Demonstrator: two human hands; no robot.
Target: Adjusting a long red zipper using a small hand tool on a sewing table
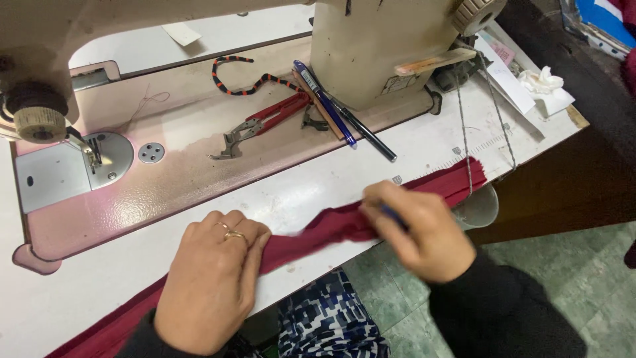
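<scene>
A strip of dark red fabric (pixel 331 229) lies along the front edge of the sewing table (pixel 424 142). The left hand (pixel 212 278) presses flat on it, fingers together, gripping nothing. The right hand (pixel 417 229) is curled closed over the strip farther right, with something blue between its fingers. Red-handled snips (pixel 262 126) and pens (pixel 331 106) lie near the back edge, beside the sewing machine (pixel 371 46).
</scene>
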